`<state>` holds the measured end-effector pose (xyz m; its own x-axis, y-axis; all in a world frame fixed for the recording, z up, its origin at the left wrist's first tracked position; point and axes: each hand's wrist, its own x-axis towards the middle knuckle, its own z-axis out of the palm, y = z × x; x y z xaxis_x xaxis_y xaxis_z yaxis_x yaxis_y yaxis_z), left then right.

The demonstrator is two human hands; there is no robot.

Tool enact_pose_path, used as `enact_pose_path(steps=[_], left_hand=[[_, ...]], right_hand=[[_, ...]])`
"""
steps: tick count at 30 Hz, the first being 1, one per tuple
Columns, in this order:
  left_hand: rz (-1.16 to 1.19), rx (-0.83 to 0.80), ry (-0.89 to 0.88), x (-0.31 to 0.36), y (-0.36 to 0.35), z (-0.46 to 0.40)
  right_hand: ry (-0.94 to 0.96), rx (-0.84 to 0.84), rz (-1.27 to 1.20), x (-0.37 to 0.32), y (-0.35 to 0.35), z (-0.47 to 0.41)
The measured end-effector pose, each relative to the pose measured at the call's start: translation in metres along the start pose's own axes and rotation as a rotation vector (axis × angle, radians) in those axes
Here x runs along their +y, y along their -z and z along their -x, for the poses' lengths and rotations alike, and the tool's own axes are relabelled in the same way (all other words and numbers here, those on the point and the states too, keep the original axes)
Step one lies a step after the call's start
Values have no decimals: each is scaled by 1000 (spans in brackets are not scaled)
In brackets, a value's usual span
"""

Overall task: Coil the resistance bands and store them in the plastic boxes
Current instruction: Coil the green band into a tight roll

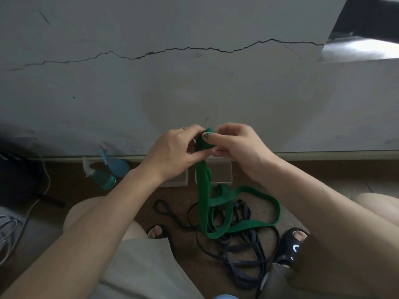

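A green resistance band [218, 201] hangs from both hands, its upper end rolled into a small coil between them. My left hand [174, 151] grips the coil from the left and my right hand [235, 145] pinches it from the right, thumb on top. The rest of the band trails in loops onto the floor. Dark blue and black bands [239, 251] lie tangled under it between my feet. Two clear plastic boxes [222, 172] stand against the wall, partly hidden behind my hands.
A cracked grey wall [194, 83] rises straight ahead. Two spray bottles [108, 169] lie on the floor at the left, near a white cable [46, 180] and a dark object. My knees and sandalled feet [293, 244] frame the bands.
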<state>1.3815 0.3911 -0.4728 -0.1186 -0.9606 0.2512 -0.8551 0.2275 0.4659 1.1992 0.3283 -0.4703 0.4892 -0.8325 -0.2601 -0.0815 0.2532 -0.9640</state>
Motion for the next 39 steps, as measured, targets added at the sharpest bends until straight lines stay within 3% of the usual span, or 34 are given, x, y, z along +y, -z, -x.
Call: enact_pose_path(steps=[3,7,12,17,22,32,36,39], left_hand=[[-83,25,-4,9,7,-5],[95,29,71,16,18,-8],[181,111,50,30,37,-7],[132,40,-17,29,41,-9],[120,34,-25,12,19,-3],[174,39,-21,2,1,-26],[116,16,-35,-2,-1,-26],[84,-11,-37,-6,-4,-25]], right_hand=[[40,71,-74,-8,0,4],[108,77,-108,-21,-8,12],[35,-65,-299,-40,-7,17],[3,-192,-316,-37,0,19],[-55,-127,-270,-13,4,9],[-190,-105,-673,10,5,-14],[-169,-87,-624,17,4,-17],[-65,-8,-442,22,3,-17]])
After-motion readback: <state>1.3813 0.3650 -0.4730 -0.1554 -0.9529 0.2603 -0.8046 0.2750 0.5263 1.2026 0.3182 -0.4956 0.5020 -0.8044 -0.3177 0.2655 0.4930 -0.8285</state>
